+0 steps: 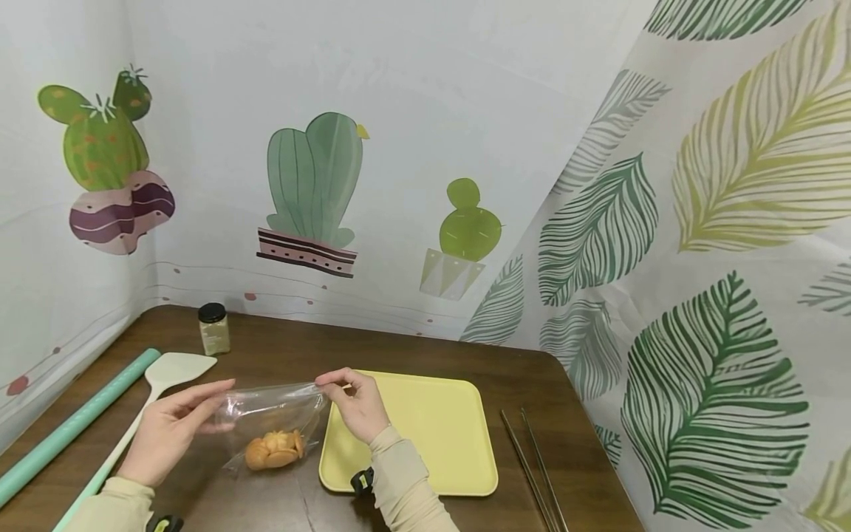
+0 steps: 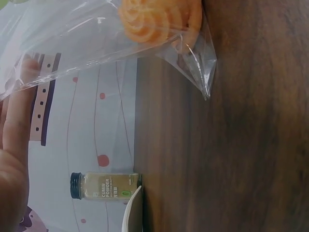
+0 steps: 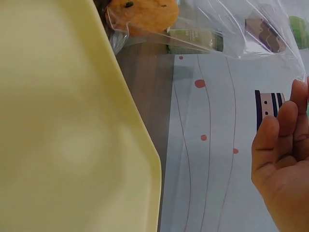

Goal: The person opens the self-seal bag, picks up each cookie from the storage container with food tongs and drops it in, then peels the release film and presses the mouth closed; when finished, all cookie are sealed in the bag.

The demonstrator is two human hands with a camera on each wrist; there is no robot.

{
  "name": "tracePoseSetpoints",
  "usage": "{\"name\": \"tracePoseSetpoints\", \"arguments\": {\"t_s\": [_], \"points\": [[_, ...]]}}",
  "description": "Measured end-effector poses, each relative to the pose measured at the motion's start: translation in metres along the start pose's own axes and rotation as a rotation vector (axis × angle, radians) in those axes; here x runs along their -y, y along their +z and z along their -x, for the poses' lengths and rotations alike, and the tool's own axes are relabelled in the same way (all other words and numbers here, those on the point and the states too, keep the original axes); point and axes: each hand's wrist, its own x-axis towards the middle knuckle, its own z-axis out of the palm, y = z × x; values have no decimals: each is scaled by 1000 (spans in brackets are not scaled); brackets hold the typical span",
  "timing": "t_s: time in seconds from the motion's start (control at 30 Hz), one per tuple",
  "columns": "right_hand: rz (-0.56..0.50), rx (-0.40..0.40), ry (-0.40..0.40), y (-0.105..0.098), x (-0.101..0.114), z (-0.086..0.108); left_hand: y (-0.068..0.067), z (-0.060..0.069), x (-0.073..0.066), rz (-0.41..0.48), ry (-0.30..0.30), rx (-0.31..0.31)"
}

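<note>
A clear plastic bag (image 1: 272, 404) hangs between my two hands above the table, its top edge stretched sideways. Several golden-brown baked pastries (image 1: 275, 450) lie in its lower part; one pastry (image 2: 159, 19) has a swirled surface in the left wrist view. My left hand (image 1: 166, 428) holds the bag's left side between thumb and extended fingers. At the bag's upper right corner, my right hand (image 1: 359, 403) pinches the plastic with its fingertips. The right forearm crosses over a yellow tray (image 1: 432, 436), which also fills the left of the right wrist view.
On the left lie a mint-green rolling pin (image 1: 80, 421) and a white spatula (image 1: 174, 369). A cumin powder jar (image 1: 214, 332) with a black lid stands at the back left. Thin metal skewers (image 1: 532, 465) lie right of the tray. Patterned curtains (image 1: 399, 148) border the table.
</note>
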Motion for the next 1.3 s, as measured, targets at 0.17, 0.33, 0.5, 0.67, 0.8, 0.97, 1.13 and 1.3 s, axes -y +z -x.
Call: {"name": "tracePoseSetpoints", "arguments": {"t_s": [0.17,0.33,0.5,0.67,0.8,0.97,1.13,1.3], "points": [[24,7,8,0,2,1,0,0,1,18,43,-6],[32,17,-12,-1,-1,1,1,-1,0,-18,32,-9],[22,14,-21,2,-22,-1,-1,-2,-2,-61,46,2],[22,-11,-11,4,-32,-2,-2,-2,-4,-17,48,27],[42,-35,-57,5,-21,-1,-2,-1,-7,-46,6,-1],[31,-61,-97,7,-16,-1,1,0,-9,-239,-73,-81],[49,-70,-78,8,-33,-4,3,-1,-7,-274,-26,-89],[51,-79,-86,7,-36,-4,3,-1,-6,-295,25,-108]]}}
